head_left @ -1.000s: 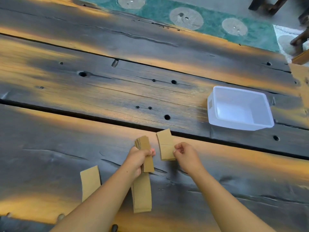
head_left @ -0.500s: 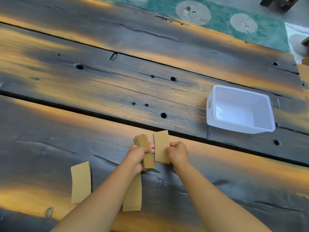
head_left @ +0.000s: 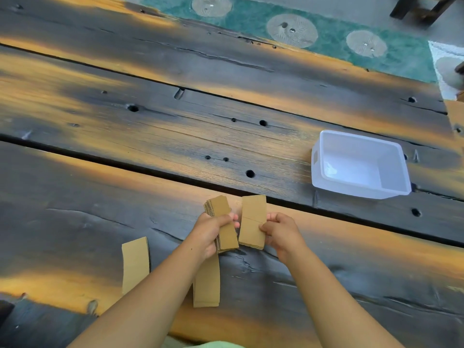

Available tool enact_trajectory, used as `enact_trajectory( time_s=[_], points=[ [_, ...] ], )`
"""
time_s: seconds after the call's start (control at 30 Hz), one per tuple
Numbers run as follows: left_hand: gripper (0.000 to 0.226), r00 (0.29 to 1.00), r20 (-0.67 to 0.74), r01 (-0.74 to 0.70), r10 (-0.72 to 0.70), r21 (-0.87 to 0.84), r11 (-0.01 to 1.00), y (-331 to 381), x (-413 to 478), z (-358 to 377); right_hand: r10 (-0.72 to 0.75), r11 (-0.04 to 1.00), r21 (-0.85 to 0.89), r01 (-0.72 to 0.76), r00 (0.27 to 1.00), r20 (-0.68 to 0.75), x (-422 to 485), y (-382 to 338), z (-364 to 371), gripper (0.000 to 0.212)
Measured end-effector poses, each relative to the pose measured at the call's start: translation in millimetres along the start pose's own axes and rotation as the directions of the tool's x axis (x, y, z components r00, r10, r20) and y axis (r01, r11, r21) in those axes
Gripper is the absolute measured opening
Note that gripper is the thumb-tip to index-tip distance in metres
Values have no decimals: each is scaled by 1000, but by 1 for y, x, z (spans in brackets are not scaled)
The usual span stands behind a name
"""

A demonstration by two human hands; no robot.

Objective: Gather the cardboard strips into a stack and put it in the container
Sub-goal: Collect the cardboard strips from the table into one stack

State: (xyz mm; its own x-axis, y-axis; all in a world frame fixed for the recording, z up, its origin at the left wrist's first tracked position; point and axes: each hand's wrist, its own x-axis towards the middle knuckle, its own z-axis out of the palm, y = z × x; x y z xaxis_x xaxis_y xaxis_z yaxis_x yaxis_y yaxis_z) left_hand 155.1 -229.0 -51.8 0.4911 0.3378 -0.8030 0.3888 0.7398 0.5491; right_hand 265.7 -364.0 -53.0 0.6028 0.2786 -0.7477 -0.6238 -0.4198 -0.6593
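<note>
My left hand [head_left: 212, 231] grips a stack of brown cardboard strips [head_left: 222, 226], held just above the dark wooden table [head_left: 75, 197]. Right beside it, my right hand [head_left: 281, 231] pinches a single cardboard strip [head_left: 252, 221] by its right edge, lifted and nearly touching the stack. Two more strips lie flat on the table: one [head_left: 135, 264] to the left of my left forearm, another [head_left: 207, 285] partly under my left wrist. The white plastic container [head_left: 359, 164] stands empty to the far right.
The table is made of dark planks with gaps and holes. A green patterned rug [head_left: 326, 33] lies on the floor beyond the far edge. Dark chair legs [head_left: 421, 8] stand at the top right.
My right hand has carried its strip leftward, close beside the stack held by my left hand. The left hand has stayed on the stack.
</note>
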Motion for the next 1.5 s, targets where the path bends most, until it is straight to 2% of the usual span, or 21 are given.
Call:
enact_trajectory(
  time_s=[0.1, 0.27, 0.43, 0.57, 0.67, 0.8, 0.9, 1.0, 1.2, 1.33, 1.5],
  points=[
    [24, 997, 67, -39, 42, -39, 998, 2, -18, -17, -37, 999, 41, 34, 996, 77, -24, -6, 8, 20],
    [40, 987, 157, -30, 37, -45, 999, 7, -42, -46, -36, 999, 10, 35, 977, 210, -51, -10, 36, 21],
    [61, 989, 149, 1, 10, -71, 997, 12, -59, -80, -37, 996, -68, 51, 979, 199, -73, -2, 74, 19],
    [70, 992, 127, -16, 28, -97, 995, 15, -68, -110, -68, 984, -148, 101, 974, 215, -89, 3, 106, 18],
    [61, 992, 123, -19, 34, -120, 993, 17, -74, -128, -88, 969, -203, 140, 965, 247, -99, 5, 127, 17],
    [62, 988, 125, -73, 91, -143, 987, 18, -79, -156, -140, 922, -314, 226, 951, 276, -113, 16, 167, 13],
    [65, 990, 40, -129, 137, -168, 977, 16, -80, -174, -149, 908, -339, 246, 946, 287, -119, 24, 191, 10],
    [59, 981, -45, -193, 188, -200, 961, 13, -79, -193, -161, 882, -387, 269, 944, 288, -121, 31, 211, 9],
    [58, 987, -11, -157, 158, -179, 971, 9, -81, -225, -181, 762, -563, 319, 940, 289, -121, 47, 241, 12],
    [56, 988, -87, -137, 126, -138, 981, 2, -76, -240, -114, 726, -616, 307, 936, 332, -118, 56, 253, 21],
    [28, 992, -111, -72, 65, -63, 995, -12, -67, -263, 1, 694, -678, 240, 942, 334, -113, 67, 262, 28]
  ],
)
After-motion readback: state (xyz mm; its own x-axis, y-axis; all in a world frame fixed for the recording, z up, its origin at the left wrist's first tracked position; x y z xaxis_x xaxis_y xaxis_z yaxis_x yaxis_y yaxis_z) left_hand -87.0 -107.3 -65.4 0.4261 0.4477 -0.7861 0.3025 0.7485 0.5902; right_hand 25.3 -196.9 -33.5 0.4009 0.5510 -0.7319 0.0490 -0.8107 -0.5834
